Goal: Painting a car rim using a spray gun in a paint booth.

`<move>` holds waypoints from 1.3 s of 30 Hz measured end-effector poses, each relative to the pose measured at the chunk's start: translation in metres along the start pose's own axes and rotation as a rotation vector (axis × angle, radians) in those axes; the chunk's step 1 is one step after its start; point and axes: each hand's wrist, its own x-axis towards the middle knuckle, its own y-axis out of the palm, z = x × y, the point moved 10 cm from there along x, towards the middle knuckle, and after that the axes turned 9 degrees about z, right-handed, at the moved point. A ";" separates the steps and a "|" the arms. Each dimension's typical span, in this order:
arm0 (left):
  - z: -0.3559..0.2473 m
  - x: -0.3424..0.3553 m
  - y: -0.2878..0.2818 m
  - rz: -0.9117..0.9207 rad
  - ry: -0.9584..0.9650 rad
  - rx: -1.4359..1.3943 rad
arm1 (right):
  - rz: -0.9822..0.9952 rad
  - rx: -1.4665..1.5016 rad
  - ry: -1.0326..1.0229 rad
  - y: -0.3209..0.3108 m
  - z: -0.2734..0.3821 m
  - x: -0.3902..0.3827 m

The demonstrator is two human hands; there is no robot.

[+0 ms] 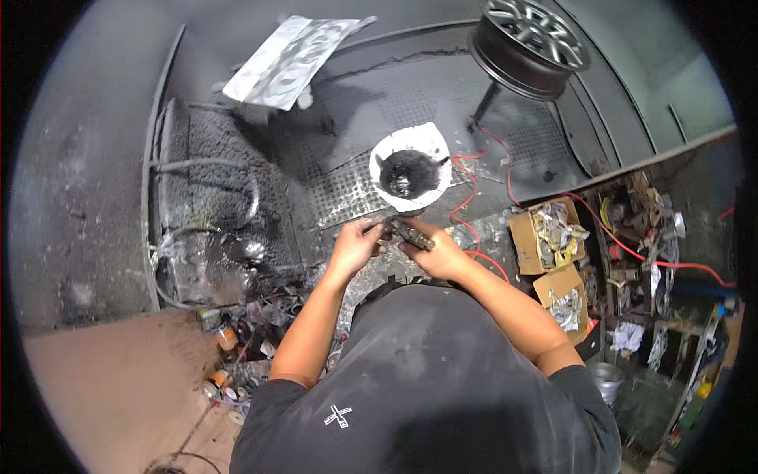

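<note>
Holding a dark, grimy tool (414,235) in my right hand (442,254), fingers closed around it; my left hand (352,246) meets its left end with narrowed, bent fingertips (whether they truly grip, I cannot tell). The tool lies between both hands, its long axis slanting from upper left to lower right, the right palm nearer its bulk. Just beyond stands a white bucket (437,144), roundish at the rim, blackened and glossy within. A smooth red hose (472,189) curves nearby; a floor plate (341,196) shows a speckled, studded texture.
</note>
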 end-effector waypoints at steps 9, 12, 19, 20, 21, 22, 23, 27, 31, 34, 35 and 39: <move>0.011 -0.158 -0.131 -0.481 -0.117 0.104 | 0.461 0.085 -0.086 0.157 0.051 0.057; 0.042 -0.326 -0.194 -0.808 -0.186 0.007 | 0.687 0.226 -0.468 0.295 0.135 0.054; 0.092 -0.459 -0.168 -1.050 -0.084 -0.231 | 1.017 0.334 -0.554 0.390 0.186 -0.011; 0.095 -0.460 -0.163 -1.088 -0.119 -0.228 | 1.000 0.327 -0.564 0.391 0.183 -0.014; 0.090 -0.464 -0.162 -1.124 -0.156 -0.217 | 0.976 0.325 -0.575 0.392 0.185 -0.013; 0.086 -0.462 -0.161 -1.104 -0.179 -0.220 | 0.982 0.346 -0.569 0.390 0.187 -0.012; 0.089 -0.460 -0.165 -1.094 -0.178 -0.217 | 0.973 0.344 -0.565 0.389 0.186 -0.010; 0.100 -0.455 -0.162 -1.038 -0.153 -0.227 | 0.982 0.313 -0.514 0.385 0.179 -0.014; 0.097 -0.449 -0.167 -0.995 -0.136 -0.225 | 0.959 0.292 -0.493 0.386 0.178 -0.010; 0.088 -0.472 -0.158 -1.128 -0.197 -0.197 | 0.940 0.353 -0.591 0.397 0.189 -0.018; 0.087 -0.481 -0.157 -1.167 -0.206 -0.195 | 0.971 0.373 -0.609 0.402 0.190 -0.024; 0.069 -0.484 -0.131 -1.206 -0.211 -0.149 | 1.192 0.242 -0.611 0.410 0.184 -0.039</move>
